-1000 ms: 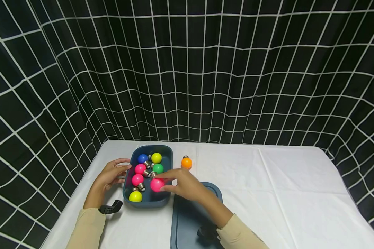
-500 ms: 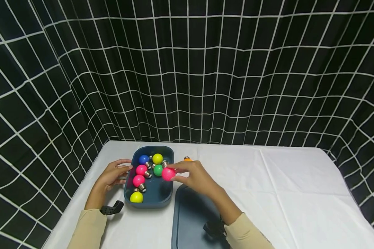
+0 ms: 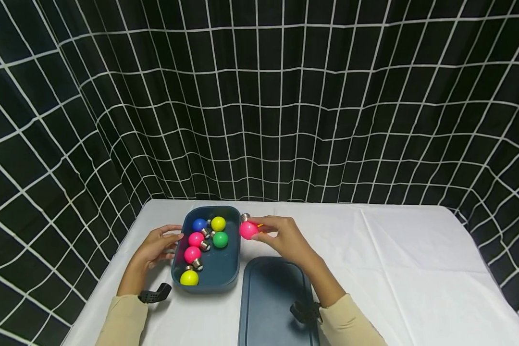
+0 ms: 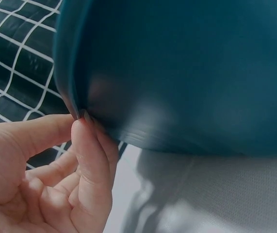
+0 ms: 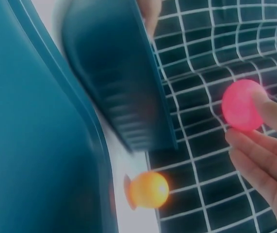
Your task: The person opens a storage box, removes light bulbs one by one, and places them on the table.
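Observation:
My right hand (image 3: 283,235) pinches a pink round light bulb (image 3: 248,230) between thumb and fingers, metal screw base pointing away, just past the right side of a dark blue-grey plastic box (image 3: 222,269). At the box's left side, my left hand (image 3: 155,247) holds the rim; the left wrist view shows thumb and finger (image 4: 90,160) pinching that edge. Inside lie a blue bulb (image 3: 199,224), a green bulb (image 3: 220,239), two yellow bulbs and two pink ones. An orange bulb (image 5: 150,189) stands on the cloth, mostly hidden behind the right hand in the head view.
A flat blue-grey lid (image 3: 270,298) lies right of the box, beneath the right forearm. White cloth (image 3: 398,259) covers the table, and a black curtain with a white grid (image 3: 285,105) hangs behind and at the sides. Each wrist wears a black camera.
The right hand has lifted the pink bulb out of the box and carried it right and away, over the box's right rim. The left hand stays at the left rim.

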`<state>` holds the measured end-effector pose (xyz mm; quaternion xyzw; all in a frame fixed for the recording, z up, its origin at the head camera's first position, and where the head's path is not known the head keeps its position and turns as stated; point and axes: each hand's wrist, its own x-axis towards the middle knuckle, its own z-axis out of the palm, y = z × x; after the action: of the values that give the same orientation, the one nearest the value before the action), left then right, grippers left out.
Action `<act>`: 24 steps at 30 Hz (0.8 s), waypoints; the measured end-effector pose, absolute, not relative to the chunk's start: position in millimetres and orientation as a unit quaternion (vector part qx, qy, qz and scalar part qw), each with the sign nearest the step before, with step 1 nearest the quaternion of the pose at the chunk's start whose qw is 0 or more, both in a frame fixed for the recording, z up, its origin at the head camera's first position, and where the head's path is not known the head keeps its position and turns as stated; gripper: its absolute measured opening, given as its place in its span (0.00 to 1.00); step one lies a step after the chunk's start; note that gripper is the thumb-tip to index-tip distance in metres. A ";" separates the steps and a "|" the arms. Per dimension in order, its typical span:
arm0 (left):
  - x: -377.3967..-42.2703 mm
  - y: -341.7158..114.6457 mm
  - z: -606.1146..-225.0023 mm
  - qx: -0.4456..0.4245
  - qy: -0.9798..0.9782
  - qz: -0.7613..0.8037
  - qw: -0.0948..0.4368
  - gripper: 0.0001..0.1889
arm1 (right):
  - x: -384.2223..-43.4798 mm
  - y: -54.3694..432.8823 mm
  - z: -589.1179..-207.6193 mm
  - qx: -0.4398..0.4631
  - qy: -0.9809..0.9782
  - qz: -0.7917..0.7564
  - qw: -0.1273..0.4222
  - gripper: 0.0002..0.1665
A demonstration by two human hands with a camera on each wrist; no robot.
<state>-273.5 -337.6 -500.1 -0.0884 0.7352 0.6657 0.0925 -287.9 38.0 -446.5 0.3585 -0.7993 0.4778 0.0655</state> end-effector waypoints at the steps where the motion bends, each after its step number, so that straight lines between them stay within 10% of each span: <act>1: -273.0 -338.3 -500.4 -0.086 0.737 0.664 0.094 0.27 | -288.9 39.3 -447.0 0.355 -0.799 0.480 0.068 0.28; 24: -271.5 -338.3 -501.7 -0.084 0.736 0.666 0.092 0.28 | -322.9 71.4 -475.6 0.275 -0.830 0.478 0.087 0.26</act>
<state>-271.5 -338.3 -501.7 -0.0840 0.7357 0.6658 0.0919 -322.9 71.4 -475.6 0.2750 -0.8296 0.4781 0.0874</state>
